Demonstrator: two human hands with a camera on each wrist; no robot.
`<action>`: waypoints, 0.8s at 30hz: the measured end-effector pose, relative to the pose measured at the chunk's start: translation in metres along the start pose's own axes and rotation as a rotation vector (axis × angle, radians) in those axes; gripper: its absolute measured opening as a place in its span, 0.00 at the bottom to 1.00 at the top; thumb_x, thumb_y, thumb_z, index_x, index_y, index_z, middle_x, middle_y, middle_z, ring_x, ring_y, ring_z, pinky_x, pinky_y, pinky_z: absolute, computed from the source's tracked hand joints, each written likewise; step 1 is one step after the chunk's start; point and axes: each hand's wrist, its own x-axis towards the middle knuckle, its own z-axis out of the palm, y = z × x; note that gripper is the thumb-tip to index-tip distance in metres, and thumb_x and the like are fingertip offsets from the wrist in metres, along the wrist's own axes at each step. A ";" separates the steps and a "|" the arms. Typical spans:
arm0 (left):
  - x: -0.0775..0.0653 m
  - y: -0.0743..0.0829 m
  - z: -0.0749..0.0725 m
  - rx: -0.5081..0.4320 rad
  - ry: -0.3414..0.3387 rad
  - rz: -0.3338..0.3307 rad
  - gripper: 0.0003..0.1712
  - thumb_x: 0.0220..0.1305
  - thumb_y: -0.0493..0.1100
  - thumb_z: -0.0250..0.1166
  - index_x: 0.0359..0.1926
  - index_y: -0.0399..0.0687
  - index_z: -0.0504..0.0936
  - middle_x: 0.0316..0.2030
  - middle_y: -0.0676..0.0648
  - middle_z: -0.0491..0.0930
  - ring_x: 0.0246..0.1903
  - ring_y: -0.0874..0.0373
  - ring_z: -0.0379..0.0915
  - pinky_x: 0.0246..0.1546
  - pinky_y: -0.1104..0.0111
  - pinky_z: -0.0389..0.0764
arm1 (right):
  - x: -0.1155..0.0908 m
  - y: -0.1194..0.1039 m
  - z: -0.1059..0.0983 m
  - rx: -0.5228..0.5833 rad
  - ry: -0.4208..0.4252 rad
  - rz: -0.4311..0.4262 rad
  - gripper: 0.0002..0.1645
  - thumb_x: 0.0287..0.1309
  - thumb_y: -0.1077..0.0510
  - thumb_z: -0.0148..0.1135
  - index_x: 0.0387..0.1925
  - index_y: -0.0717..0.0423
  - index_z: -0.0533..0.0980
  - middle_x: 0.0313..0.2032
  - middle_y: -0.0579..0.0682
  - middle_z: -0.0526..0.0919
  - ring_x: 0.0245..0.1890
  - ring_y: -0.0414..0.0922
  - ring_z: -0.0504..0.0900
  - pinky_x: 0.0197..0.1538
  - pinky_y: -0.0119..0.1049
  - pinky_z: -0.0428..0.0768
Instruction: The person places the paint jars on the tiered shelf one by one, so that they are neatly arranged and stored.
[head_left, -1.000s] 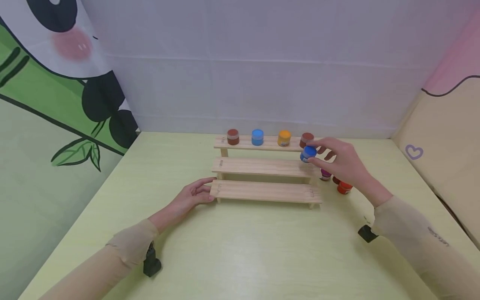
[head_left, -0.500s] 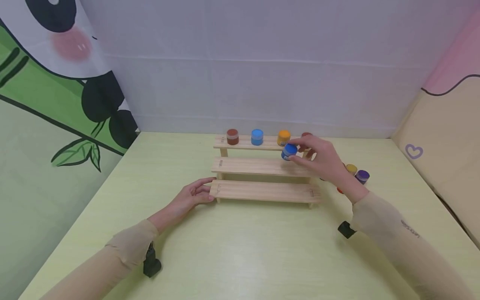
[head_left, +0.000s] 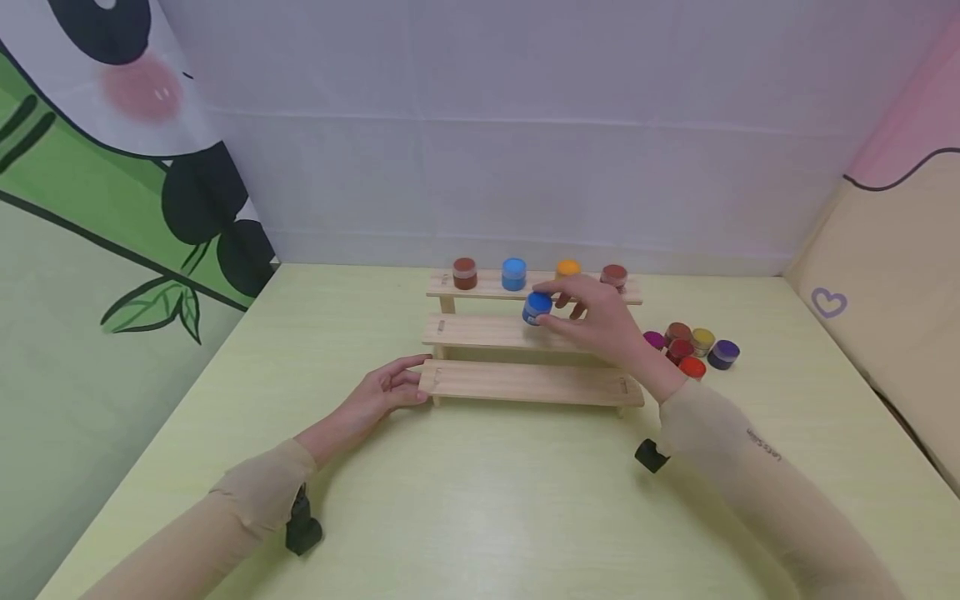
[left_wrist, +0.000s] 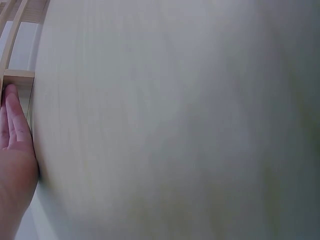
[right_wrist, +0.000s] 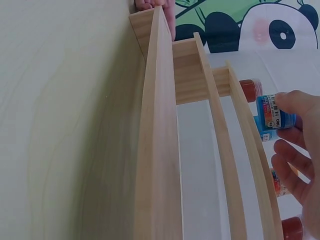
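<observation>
My right hand pinches a blue jar above the middle shelf; my left hand grips the rack end. 4 jars stand on the top shelf; this one and 6 tabletop jars seem unplaced.

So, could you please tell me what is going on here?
Someone's right hand holds a blue jar over a wooden rack, while the left hand grips the rack's left end. Four jars stand on the top shelf; several more jars are grouped on the table to the right.
</observation>
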 end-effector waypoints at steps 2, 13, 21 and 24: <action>0.000 0.000 0.000 -0.002 -0.001 0.003 0.39 0.66 0.40 0.66 0.74 0.46 0.60 0.49 0.55 0.82 0.47 0.67 0.80 0.51 0.74 0.78 | 0.002 -0.001 0.004 -0.001 -0.009 0.007 0.26 0.50 0.58 0.76 0.53 0.56 0.81 0.39 0.50 0.86 0.37 0.50 0.82 0.33 0.38 0.82; 0.002 -0.003 0.000 0.007 0.003 0.003 0.39 0.66 0.41 0.65 0.74 0.47 0.59 0.49 0.55 0.82 0.46 0.67 0.81 0.51 0.74 0.79 | 0.015 -0.001 0.025 0.031 -0.052 0.018 0.25 0.52 0.57 0.75 0.53 0.57 0.81 0.42 0.52 0.86 0.38 0.49 0.82 0.34 0.38 0.83; 0.002 -0.003 0.000 -0.001 0.002 0.006 0.39 0.67 0.40 0.65 0.74 0.46 0.59 0.48 0.56 0.82 0.46 0.67 0.81 0.51 0.74 0.78 | 0.021 -0.004 0.043 0.068 -0.038 0.010 0.24 0.54 0.57 0.74 0.53 0.57 0.81 0.43 0.52 0.86 0.37 0.47 0.82 0.35 0.40 0.83; 0.002 -0.002 0.000 0.010 0.012 -0.007 0.39 0.66 0.40 0.65 0.74 0.46 0.59 0.49 0.54 0.82 0.46 0.67 0.81 0.51 0.74 0.78 | 0.023 -0.006 0.050 0.088 -0.037 0.019 0.24 0.55 0.56 0.73 0.54 0.56 0.81 0.43 0.50 0.86 0.36 0.44 0.81 0.36 0.38 0.83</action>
